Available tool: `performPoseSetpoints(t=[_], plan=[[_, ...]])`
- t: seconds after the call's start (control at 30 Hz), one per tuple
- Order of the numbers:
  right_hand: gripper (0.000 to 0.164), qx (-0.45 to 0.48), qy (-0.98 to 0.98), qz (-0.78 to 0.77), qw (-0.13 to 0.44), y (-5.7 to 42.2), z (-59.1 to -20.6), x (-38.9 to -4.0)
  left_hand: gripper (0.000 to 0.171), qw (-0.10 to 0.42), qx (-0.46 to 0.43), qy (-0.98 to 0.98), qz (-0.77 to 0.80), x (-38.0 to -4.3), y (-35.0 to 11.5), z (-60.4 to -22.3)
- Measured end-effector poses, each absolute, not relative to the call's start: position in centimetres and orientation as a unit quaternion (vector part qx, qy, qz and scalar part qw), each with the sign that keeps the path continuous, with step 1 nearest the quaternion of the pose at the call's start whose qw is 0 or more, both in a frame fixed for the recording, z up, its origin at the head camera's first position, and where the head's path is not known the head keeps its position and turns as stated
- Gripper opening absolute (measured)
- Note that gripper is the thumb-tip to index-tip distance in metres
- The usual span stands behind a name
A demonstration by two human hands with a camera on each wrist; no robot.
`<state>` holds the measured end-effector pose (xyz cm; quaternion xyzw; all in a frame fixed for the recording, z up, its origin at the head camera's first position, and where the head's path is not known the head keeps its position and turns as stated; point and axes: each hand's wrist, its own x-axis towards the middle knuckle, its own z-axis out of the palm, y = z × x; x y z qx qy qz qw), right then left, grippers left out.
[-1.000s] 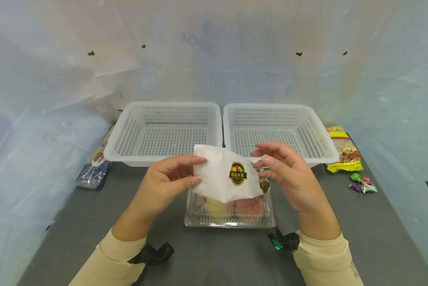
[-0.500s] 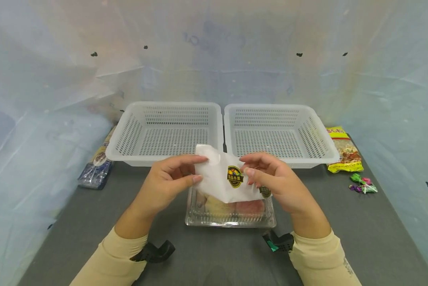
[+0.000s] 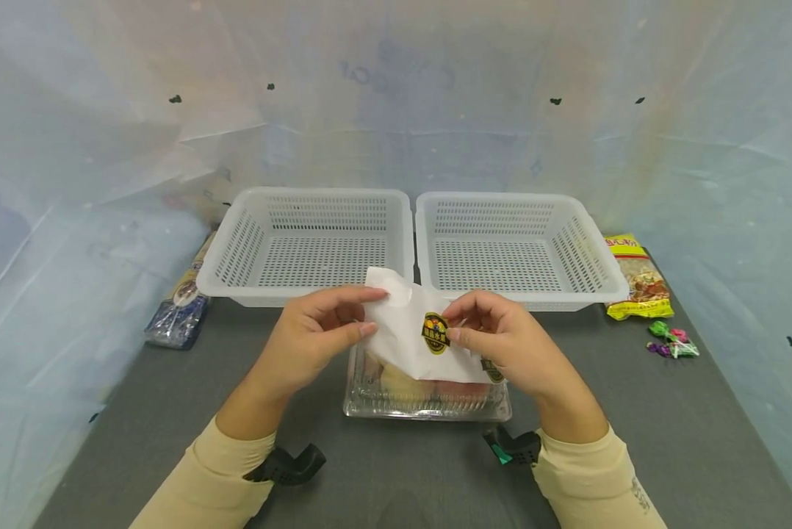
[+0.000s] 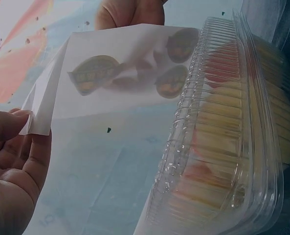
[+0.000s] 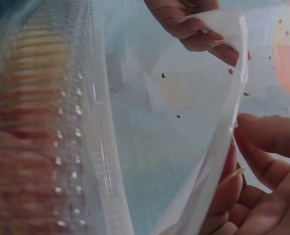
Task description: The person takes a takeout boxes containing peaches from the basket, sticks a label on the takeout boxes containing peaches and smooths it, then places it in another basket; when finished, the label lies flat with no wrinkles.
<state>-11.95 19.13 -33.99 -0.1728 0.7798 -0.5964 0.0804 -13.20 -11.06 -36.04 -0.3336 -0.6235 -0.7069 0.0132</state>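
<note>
A white sheet of sticker labels (image 3: pixel 399 334) hangs over a clear plastic box (image 3: pixel 429 408). Thumb and fingers of my left hand (image 3: pixel 313 330) pinch its left end. Beside a black oval label with fruit and yellow lettering (image 3: pixel 434 335), my right hand (image 3: pixel 505 334) pinches the sheet between thumb and forefinger. Another label (image 3: pixel 492 370) shows partly under that hand. From behind, in the left wrist view, more labels show through the paper (image 4: pixel 98 73). Through the box's ribbed lid, yellow and reddish round pieces (image 4: pixel 218 117) are visible; the sheet hides the back of the box.
Two white perforated baskets stand side by side behind the hands, a left basket (image 3: pixel 303 296) and a right basket (image 3: pixel 528 300). A blue-and-brown bag (image 3: pixel 179 312) lies at the left, a yellow packet (image 3: pixel 641 279) at the right. Small wrapped candies (image 3: pixel 674 340) lie near it.
My right hand has moved left and now pinches the sheet beside the label; its fingers were apart at the sheet's right end before. My left hand has kept its pinch.
</note>
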Motion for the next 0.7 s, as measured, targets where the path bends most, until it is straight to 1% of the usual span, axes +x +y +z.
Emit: performPoseSetpoints(t=[0.2, 0.3, 0.43, 0.57, 0.7], plan=[[0.019, -0.179, 0.777, -0.599, 0.074, 19.23, -33.87, -11.91, 0.041, 0.021, -0.321, -0.629, -0.708, -13.29, -11.08, -36.11], [0.022, -0.176, 0.777, -0.600, 0.072, 19.25, -33.76, -11.88, 0.042, 0.026, -0.316, -0.634, -0.705, -13.31, -11.11, -36.06], [0.024, -0.160, 0.783, -0.596, 0.081, 19.24, -33.57, -11.77, 0.041, 0.025, -0.313, -0.637, -0.704, -13.36, -11.11, -36.11], [0.018, -0.153, 0.795, -0.581, 0.087, 19.28, -33.43, -11.67, 0.040, 0.022, -0.309, -0.637, -0.706, -13.31, -11.03, -36.09], [0.013, -0.158, 0.799, -0.575, 0.078, 19.32, -33.33, -11.59, 0.039, 0.025, -0.298, -0.644, -0.704, -13.25, -10.97, -35.99]])
